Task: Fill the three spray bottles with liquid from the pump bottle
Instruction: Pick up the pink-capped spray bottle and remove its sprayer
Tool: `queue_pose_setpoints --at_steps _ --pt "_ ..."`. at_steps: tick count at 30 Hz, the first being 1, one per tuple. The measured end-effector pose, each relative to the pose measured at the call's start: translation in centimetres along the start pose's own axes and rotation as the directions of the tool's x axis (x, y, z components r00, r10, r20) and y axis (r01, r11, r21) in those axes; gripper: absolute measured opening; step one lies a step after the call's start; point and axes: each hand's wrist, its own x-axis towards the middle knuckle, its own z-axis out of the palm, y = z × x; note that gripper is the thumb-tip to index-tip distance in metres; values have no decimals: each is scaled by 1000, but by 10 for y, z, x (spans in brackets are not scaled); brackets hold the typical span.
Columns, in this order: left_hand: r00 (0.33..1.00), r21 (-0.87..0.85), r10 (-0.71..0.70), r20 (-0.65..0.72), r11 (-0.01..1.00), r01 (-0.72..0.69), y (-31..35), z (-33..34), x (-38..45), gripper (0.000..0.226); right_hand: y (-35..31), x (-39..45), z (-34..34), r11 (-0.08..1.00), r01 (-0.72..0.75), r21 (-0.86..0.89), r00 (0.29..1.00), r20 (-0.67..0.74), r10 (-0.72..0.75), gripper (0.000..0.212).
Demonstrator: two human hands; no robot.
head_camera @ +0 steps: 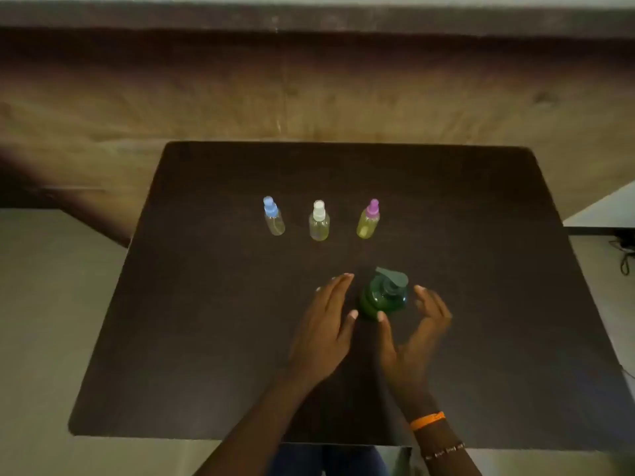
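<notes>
Three small clear spray bottles stand in a row on the dark table [206, 338], each holding yellowish liquid: one with a blue cap [274, 216], one with a white cap [319, 220], one with a purple cap [368, 219]. Nearer to me stands the green pump bottle [384, 297], upright with its pump head on. My left hand [328, 324] lies just left of it, fingers straight, thumb tip close to the bottle. My right hand [412, 333] is cupped on its right side, thumb tip at the bottle's near edge, fingers a little apart from it.
The table sits on a pale floor before a wooden wall base. A white surface [608, 209] and black cables [623, 252] lie off the right edge. An orange band [427, 420] and a beaded bracelet circle my right wrist.
</notes>
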Motion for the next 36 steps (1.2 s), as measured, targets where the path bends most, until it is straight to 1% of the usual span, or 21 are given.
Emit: queue_pose_setpoints --at_steps 2,3,5,7,10,13,16,21,24,26,28,30,31,32,33,34,35,36 --pt "998 -105 -35 44 994 39 -7 14 3 51 20 0 7 999 -36 -13 999 6 36 66" --pt "998 -133 -36 50 990 42 -9 20 3 50 28 -2 9 996 -88 11 996 36 87 70" --pt "1000 -213 -18 15 977 20 -13 31 7 49 41 -1 14 977 -196 83 977 99 187 75" --pt "998 -269 -9 -67 963 -9 -18 40 13 47 50 0 20 961 -247 125 964 133 231 79" --pt "988 -310 -9 -156 950 -40 -22 48 17 45 56 7 23 967 -232 103 965 148 216 78" --pt "974 -389 6 -227 916 -96 -23 56 17 44 62 8 22 980 -172 104 976 155 155 76" --pt "967 -464 9 -253 876 -129 -28 61 19 43 63 10 22 983 -142 116 979 163 122 74" --pt "967 -514 41 -253 841 -170 -30 66 17 41 71 4 20 981 -106 165 984 161 80 71" --pt "973 -512 87 -213 838 -187 -30 73 12 42 78 -4 10 981 -76 181 988 148 49 70" --pt "977 -501 133 -165 842 -200 -28 78 7 45 83 -11 1 978 -81 194 989 135 55 73" --pt "976 -456 191 -105 863 -218 -27 81 -2 45 89 -18 -7 974 -80 212 992 116 56 77" --pt "981 -417 188 -54 888 -193 -29 81 -10 45 92 -24 -13 977 -80 199 994 86 64 83" --pt "983 -406 174 -56 896 -181 -30 78 -16 45 89 -29 -15 978 -84 193 996 45 76 85" --pt "984 -398 160 -81 900 -179 -31 75 -20 44 84 -35 -18 979 -77 190 996 -23 83 83" --pt "982 -398 145 -119 899 -181 -33 73 -23 43 78 -41 -20 983 -34 182 991 -119 57 72" --pt "978 -403 129 -165 896 -186 -35 70 -25 42 70 -49 -21 985 43 168 975 -221 -5 57" --pt "971 -416 109 -211 889 -190 -37 66 -25 41 61 -57 -21 982 120 148 953 -294 -72 41" --pt "962 -432 87 -259 880 -196 -39 61 -25 39 52 -64 -18 973 175 147 943 -310 -123 30"
